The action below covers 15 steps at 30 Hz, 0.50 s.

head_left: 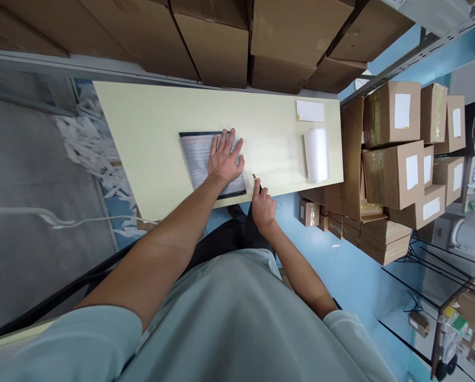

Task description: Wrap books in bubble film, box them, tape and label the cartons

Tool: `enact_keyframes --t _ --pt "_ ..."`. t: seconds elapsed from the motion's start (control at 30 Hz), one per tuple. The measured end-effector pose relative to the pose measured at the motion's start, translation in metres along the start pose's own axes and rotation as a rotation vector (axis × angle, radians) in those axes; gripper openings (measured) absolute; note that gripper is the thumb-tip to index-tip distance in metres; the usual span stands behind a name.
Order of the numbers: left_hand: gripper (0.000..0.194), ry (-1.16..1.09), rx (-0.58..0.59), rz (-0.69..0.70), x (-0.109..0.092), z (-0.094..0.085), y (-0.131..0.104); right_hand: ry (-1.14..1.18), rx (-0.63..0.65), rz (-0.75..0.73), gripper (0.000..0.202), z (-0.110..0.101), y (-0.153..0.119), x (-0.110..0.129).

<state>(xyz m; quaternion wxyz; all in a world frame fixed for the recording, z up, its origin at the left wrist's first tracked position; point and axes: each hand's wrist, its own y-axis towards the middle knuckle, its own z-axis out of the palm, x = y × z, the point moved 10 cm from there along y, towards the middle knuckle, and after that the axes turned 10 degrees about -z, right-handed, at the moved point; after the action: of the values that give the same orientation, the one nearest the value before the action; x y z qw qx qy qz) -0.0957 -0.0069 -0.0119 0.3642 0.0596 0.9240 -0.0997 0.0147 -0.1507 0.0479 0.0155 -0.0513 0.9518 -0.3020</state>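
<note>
My left hand (226,159) lies flat, fingers spread, on a dark flat item (198,159) covered in clear, shiny wrap. Its top and bottom edges look black, and a strip of clear wrap seems to run along its right side. In my right hand (263,207) is a utility knife (255,179), its yellow and black tip pointing up and away from me. The knife tip hovers or rests near the table edge, just right of the wrapped item; contact with the surface cannot be made out.
On the pale yellow table (150,127), a white roll (317,155) stands at the right, with a white label stack (310,111) behind it. Cardboard boxes (209,48) line the shelf at the back. More boxes (394,175) are piled to the right. Paper scraps (90,143) lie at the left.
</note>
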Motion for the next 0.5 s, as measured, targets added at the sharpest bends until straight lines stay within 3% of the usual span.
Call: enact_keyframes --t 0.5 --pt "0.082 0.001 0.050 -0.057 -0.004 0.001 -0.001 0.050 0.124 -0.022 0.069 0.040 -0.052 -0.003"
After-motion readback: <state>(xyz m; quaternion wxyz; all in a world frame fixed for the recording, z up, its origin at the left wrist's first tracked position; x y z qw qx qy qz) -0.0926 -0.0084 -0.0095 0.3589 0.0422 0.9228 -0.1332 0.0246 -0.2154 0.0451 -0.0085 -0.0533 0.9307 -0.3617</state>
